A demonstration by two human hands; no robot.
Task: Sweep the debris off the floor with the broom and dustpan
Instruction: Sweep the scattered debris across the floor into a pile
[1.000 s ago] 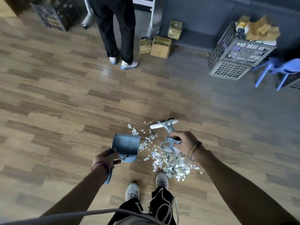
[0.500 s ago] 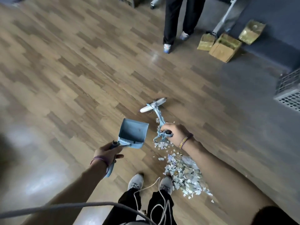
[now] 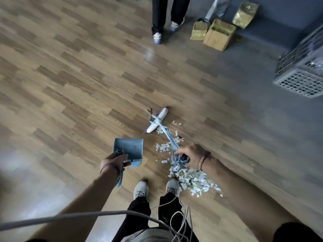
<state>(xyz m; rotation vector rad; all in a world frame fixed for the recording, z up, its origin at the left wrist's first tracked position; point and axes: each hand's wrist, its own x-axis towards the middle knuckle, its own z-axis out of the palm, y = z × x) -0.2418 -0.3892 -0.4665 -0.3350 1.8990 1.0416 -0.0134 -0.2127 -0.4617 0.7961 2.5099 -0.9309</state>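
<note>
Cardboard boxes [image 3: 217,34] by dark wall, grey crate [image 3: 304,74] right, bystander's legs [image 3: 166,16] top.

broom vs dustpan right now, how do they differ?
The dustpan is a broad blue scoop in the left hand; the broom has a narrow white head, gripped by the right hand. The dustpan sits left of the debris; the broom's handle crosses over it. Both have blue handles.
</note>
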